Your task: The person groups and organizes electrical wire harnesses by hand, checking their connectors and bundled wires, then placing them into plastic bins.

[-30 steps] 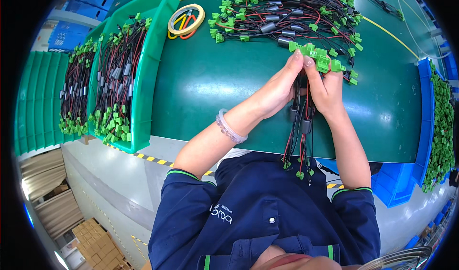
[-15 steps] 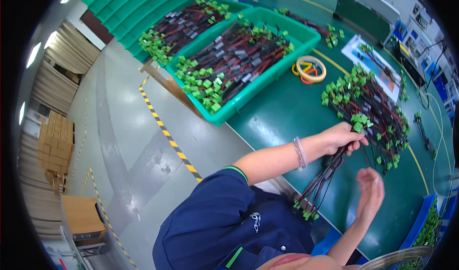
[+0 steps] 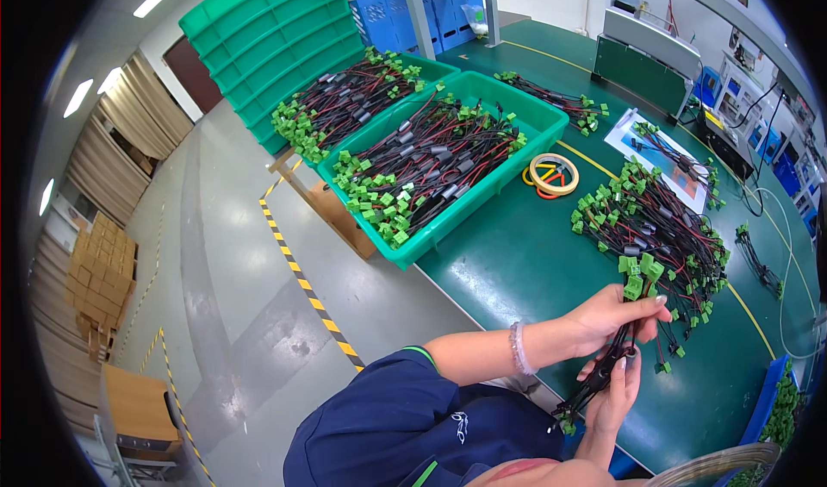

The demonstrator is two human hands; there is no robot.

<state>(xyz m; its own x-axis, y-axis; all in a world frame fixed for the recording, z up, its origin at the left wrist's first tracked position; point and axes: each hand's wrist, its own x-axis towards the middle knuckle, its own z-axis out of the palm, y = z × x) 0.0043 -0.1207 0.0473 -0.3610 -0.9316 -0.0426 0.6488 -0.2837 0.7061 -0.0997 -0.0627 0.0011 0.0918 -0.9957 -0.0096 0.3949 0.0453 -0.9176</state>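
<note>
Grey floor (image 3: 220, 289) marked with black-and-yellow tape spans the left, beside a stack of cardboard boxes (image 3: 103, 267). Next, two green crates (image 3: 482, 199) sit side by side, filled with red-and-black cables. On the green table (image 3: 482, 271) to their right lies a tape roll (image 3: 560, 191). Nearer, both hands are closed around one cable bundle (image 3: 612, 356) above the table's near edge: the left hand (image 3: 613, 315) grips just below its green connectors, the right hand (image 3: 613, 394) lower down. Farther right spreads a cable pile (image 3: 662, 220); a blue bin (image 3: 765, 411) stands at the near right.
</note>
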